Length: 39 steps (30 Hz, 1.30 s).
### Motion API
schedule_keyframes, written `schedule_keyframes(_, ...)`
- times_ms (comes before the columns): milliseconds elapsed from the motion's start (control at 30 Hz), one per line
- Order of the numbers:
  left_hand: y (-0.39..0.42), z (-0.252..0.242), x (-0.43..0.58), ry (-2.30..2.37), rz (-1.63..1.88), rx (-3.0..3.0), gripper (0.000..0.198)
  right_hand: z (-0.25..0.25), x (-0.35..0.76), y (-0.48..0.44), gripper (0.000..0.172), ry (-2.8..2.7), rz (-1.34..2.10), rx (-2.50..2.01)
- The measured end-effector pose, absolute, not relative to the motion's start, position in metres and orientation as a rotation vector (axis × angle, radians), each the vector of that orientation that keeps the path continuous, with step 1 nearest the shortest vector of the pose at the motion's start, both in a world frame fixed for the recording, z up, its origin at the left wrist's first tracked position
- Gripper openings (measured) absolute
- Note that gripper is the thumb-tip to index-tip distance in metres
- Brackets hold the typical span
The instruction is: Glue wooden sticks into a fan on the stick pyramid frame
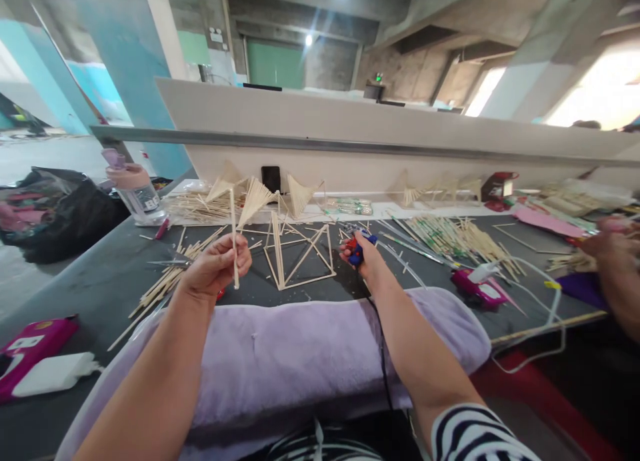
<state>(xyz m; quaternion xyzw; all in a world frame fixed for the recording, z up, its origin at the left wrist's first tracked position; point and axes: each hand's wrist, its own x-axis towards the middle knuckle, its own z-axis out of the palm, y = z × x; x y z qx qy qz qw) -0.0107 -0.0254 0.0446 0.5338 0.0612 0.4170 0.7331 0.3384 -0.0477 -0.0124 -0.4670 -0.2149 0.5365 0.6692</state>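
Pinched upright in my left hand (pixel 220 262) is a thin pale wooden stick (pixel 233 228), its lower end showing below the fingers. My right hand (pixel 367 256) is closed round a small blue and red glue gun (pixel 356 251), from which a black cord (pixel 383 354) runs down over the towel. Between the hands, a frame of joined wooden sticks (pixel 306 284) with crossing pieces stands on the dark table. The palm side of my right hand's grip is partly hidden.
A lilac towel (pixel 280 368) covers the table's front edge. Loose sticks (pixel 160 281) lie left, more sticks (pixel 450 238) right. Fan-shaped stick models (pixel 301 194) line the back. A bottle (pixel 137 194) stands far left; another person's hand (pixel 613 248) is at right.
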Motion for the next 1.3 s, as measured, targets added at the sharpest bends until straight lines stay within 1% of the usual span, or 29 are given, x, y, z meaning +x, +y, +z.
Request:
schedule_keyframes(233,-0.025,0.029,0.003,0.147,0.646,1.234,0.019,-0.018,0.342,-0.046,0.040,-0.424,1.281,-1.233)
schedule_keyframes(367,-0.023,0.022,0.009,0.177,0.570,1.242,0.020,-0.023,0.349,-0.047,0.044,-0.496,1.264,-1.297)
schedule_keyframes(500,-0.022,0.018,0.012,0.215,0.522,1.261,0.023,-0.025,0.366,-0.049,0.052,-0.750,1.044,-1.654)
schedule_keyframes(567,-0.022,0.018,0.014,0.255,0.510,1.280,0.024,-0.021,0.378,-0.051,0.048,-0.813,0.893,-1.825)
schedule_keyframes(667,-0.023,0.018,0.017,0.323,0.514,1.310,0.025,-0.012,0.388,-0.055,0.040,-0.870,0.674,-1.922)
schedule_keyframes(767,-0.024,0.017,0.024,0.387,0.562,1.321,0.025,-0.003,0.373,-0.058,0.037,-1.100,0.315,-1.878)
schedule_keyframes(833,-0.025,0.015,0.029,0.431,0.621,1.336,0.026,-0.001,0.348,-0.061,0.038,-1.257,0.212,-1.760)
schedule_keyframes(1000,-0.028,0.008,0.045,0.578,0.755,1.479,0.027,0.001,0.277,-0.076,0.032,-1.548,0.295,-1.443)
schedule_keyframes(1100,-0.029,0.004,0.053,0.631,0.808,1.555,0.027,0.006,0.254,-0.090,0.027,-1.653,0.297,-1.311)
schedule_keyframes(1300,-0.035,-0.001,0.063,0.732,0.856,1.774,0.020,0.009,0.250,-0.097,0.022,-1.555,0.382,-1.259)
